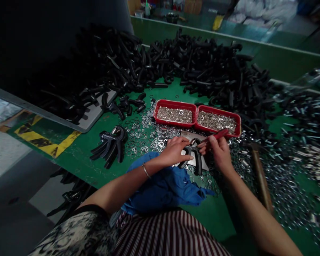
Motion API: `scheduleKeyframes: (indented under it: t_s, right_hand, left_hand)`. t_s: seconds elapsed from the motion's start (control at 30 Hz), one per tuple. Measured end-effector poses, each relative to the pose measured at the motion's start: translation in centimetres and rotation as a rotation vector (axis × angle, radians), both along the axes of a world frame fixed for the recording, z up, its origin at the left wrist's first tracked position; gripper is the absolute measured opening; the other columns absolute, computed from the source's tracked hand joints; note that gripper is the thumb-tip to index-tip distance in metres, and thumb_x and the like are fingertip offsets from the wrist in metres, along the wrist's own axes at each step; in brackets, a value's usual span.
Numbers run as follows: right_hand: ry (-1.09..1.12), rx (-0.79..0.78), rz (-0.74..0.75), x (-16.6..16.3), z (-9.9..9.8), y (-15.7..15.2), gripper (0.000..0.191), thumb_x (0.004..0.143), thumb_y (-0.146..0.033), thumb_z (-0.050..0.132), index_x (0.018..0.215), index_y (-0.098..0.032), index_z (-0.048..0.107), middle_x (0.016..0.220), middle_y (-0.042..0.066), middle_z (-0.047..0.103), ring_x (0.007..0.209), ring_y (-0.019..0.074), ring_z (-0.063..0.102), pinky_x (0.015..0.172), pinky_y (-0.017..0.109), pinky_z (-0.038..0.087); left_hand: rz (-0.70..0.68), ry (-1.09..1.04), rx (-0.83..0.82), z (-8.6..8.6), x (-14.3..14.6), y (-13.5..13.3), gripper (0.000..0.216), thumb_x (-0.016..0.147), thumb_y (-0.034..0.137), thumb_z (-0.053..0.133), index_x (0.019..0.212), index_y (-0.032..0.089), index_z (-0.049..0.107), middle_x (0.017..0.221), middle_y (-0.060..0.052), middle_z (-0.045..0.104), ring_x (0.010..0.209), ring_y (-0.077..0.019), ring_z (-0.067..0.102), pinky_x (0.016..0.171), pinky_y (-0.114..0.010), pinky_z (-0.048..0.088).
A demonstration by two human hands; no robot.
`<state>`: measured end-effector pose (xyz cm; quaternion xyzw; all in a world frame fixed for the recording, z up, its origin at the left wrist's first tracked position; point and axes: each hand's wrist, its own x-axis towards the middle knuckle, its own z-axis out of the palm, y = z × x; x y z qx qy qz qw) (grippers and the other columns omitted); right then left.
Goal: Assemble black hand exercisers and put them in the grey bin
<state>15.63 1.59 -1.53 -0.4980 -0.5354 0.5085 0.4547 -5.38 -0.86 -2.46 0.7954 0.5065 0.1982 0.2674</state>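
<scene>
My left hand [174, 151] is closed around the left side of a black spring clamp [198, 161]. The clamp lies over a small metal plate [204, 164], legs pointing towards me. In my right hand [220, 153] is a red-handled tool [220, 133], angled down to the clamp's upper right; its tip is too small to make out. Left of my hands, a little group of similar black clamps [113, 144] rests on the green table. A blue cloth [162, 188] lies bunched beneath my left forearm.
Just beyond my hands stand two red trays, the left tray [175, 123] and right tray [218, 132], holding small metal parts. Loose rings [134, 137] are strewn around. A hammer [262, 181] lies at right. Black clamps [208, 67] are heaped behind, beside a grey panel [80, 128].
</scene>
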Motion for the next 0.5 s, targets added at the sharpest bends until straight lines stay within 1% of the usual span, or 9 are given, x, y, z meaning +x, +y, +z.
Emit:
scheduleKeyframes:
  t_s: [0.1,0.2,0.27,0.3,0.37,0.43,0.5]
  right_hand:
    - [-0.034,-0.009,-0.023,-0.2,-0.7,-0.8,0.028,0.093,-0.052,0.052,0.100,-0.027,0.044,0.082,0.002,0.071,0.059,0.0191,0.067,0.054,0.033,0.054]
    - [-0.063,0.017,-0.052,-0.4,-0.8,-1.2,0.027,0.093,-0.052,0.051,0.100,-0.027,0.043,0.083,0.003,0.071,0.059,0.0209,0.067,0.054,0.035,0.054]
    - [-0.131,0.053,-0.069,-0.3,-0.9,-1.5,0.026,0.095,-0.052,0.048,0.100,-0.027,0.043,0.082,0.003,0.071,0.060,0.0217,0.067,0.056,0.036,0.054]
    - [-0.201,0.085,-0.085,-0.3,-0.9,-1.7,0.026,0.095,-0.051,0.047,0.100,-0.026,0.043,0.082,0.004,0.071,0.061,0.0223,0.068,0.058,0.036,0.054]
    - [-0.414,0.183,-0.096,-0.3,-0.9,-2.1,0.028,0.096,-0.052,0.046,0.101,-0.024,0.045,0.082,0.007,0.071,0.066,0.0245,0.068,0.062,0.037,0.053]
    - [-0.652,0.290,-0.041,-0.6,-0.8,-2.3,0.033,0.095,-0.053,0.046,0.102,-0.022,0.049,0.085,0.011,0.071,0.071,0.0277,0.068,0.066,0.039,0.051]
    - [-0.784,0.333,0.038,-1.1,-0.5,-2.1,0.034,0.095,-0.052,0.044,0.104,-0.020,0.050,0.085,0.014,0.070,0.071,0.0292,0.068,0.065,0.039,0.049]
  left_hand:
    - [0.004,0.007,-0.020,0.1,0.0,0.0,0.056,0.081,0.050,0.072,0.130,0.026,0.060,0.137,-0.004,0.055,0.125,-0.0278,0.046,0.107,-0.042,0.035]
    - [0.007,0.002,-0.024,0.2,0.1,0.0,0.057,0.081,0.050,0.071,0.131,0.026,0.058,0.137,-0.004,0.054,0.125,-0.0279,0.046,0.108,-0.043,0.034]
    - [0.007,0.001,-0.027,0.2,0.1,-0.1,0.057,0.081,0.051,0.071,0.131,0.026,0.059,0.138,-0.004,0.054,0.126,-0.0280,0.046,0.108,-0.043,0.035]
    - [0.005,0.001,-0.028,0.2,0.0,-0.1,0.057,0.081,0.051,0.071,0.131,0.026,0.059,0.138,-0.004,0.054,0.126,-0.0280,0.046,0.108,-0.043,0.035]
    - [0.005,0.001,-0.023,0.1,0.0,-0.1,0.058,0.081,0.051,0.072,0.131,0.025,0.058,0.137,-0.005,0.055,0.126,-0.0278,0.046,0.108,-0.043,0.035]
    - [0.001,0.002,-0.013,0.1,0.0,-0.1,0.060,0.081,0.051,0.071,0.133,0.024,0.057,0.138,-0.005,0.054,0.127,-0.0278,0.045,0.109,-0.043,0.034]
    - [-0.003,0.012,-0.008,0.2,0.1,-0.1,0.060,0.082,0.051,0.070,0.135,0.025,0.055,0.139,-0.006,0.054,0.128,-0.0280,0.044,0.110,-0.044,0.033]
